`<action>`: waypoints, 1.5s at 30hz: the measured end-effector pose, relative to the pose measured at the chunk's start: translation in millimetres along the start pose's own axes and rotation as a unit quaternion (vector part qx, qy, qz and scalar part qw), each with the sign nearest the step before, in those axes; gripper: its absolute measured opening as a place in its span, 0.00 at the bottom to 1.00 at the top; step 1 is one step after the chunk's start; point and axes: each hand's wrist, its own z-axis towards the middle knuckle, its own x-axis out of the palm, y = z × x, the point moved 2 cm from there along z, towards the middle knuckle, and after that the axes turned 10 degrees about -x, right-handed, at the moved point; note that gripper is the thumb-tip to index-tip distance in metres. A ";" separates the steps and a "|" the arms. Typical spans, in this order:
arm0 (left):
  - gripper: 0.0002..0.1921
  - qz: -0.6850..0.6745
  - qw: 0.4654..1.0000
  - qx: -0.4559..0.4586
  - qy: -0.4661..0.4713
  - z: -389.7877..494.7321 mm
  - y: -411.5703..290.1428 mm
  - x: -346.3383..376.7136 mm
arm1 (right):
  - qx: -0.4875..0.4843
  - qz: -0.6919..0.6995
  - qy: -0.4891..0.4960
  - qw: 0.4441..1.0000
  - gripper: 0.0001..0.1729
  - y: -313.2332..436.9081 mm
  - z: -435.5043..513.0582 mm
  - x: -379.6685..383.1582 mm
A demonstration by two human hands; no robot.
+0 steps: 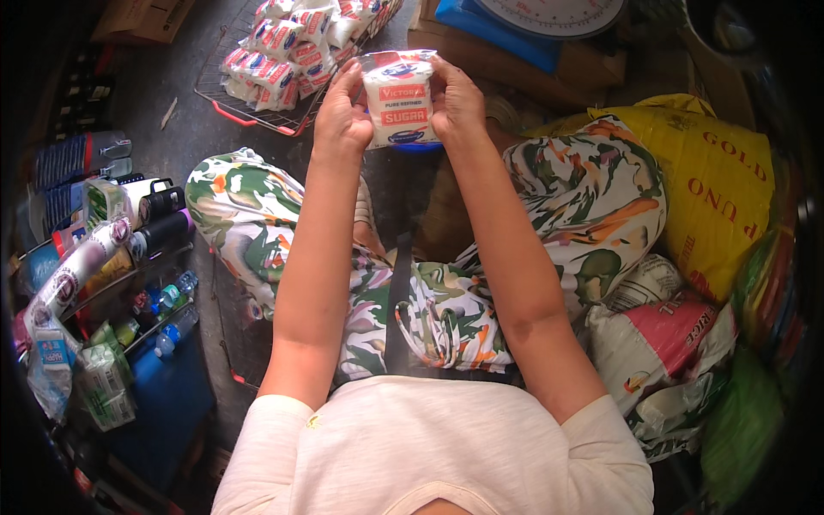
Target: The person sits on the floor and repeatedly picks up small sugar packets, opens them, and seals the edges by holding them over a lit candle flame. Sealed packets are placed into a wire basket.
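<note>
Between my two hands I hold a clear plastic packet of white refined sugar (404, 100), its printed red and blue front turned up towards me. My left hand (344, 109) grips its left edge, and my right hand (456, 100) grips the right edge. The packet is raised in front of my knees. Beyond my left hand, a wire basket (222, 84) with red handle parts stands on the dark floor. Several similar sugar packets (273, 64) are heaped in it. A bit of something blue shows under the held packet, mostly hidden.
A dial weighing scale (553, 13) stands at the top right by cardboard boxes (515, 71). A yellow bag (714, 174) and a rice sack (663, 341) lie on my right. Shelves with flasks (161, 235) and plastic bottles (170, 331) line the left. A cardboard box (141, 19) is at the top left.
</note>
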 end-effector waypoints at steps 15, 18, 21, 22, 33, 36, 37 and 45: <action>0.05 0.170 0.963 0.087 0.189 -94.4 -12.3 4.4 | -0.118 -0.174 0.287 0.935 0.03 15.1 -88.5 40.1; 0.03 0.162 0.962 0.085 0.203 -107.5 -16.1 0.5 | 0.086 -0.031 0.257 0.962 0.13 20.2 -87.2 33.5; 0.08 0.077 0.974 0.046 0.206 -105.0 -27.8 -15.6 | 0.062 -0.078 0.323 0.941 0.22 30.7 -101.4 42.6; 0.11 0.038 0.977 0.022 0.209 -106.2 -33.6 -17.2 | -0.006 -0.190 0.344 0.919 0.22 32.6 -111.1 39.2; 0.17 0.246 0.924 0.221 0.190 -154.1 -44.6 17.5 | -0.363 -0.481 0.323 0.729 0.25 67.4 -140.1 40.6; 0.18 0.309 0.895 0.247 0.205 -108.5 -106.5 70.3 | -0.258 -0.409 0.330 0.811 0.26 67.6 -143.0 44.3; 0.20 0.280 0.901 0.195 0.267 -75.2 -130.1 79.2 | -0.232 -0.415 0.347 0.808 0.24 61.0 -144.9 42.6; 0.09 0.348 0.868 0.350 -0.047 -146.9 -205.3 -106.8 | -0.027 -0.565 0.386 0.729 0.07 5.4 -169.9 -25.4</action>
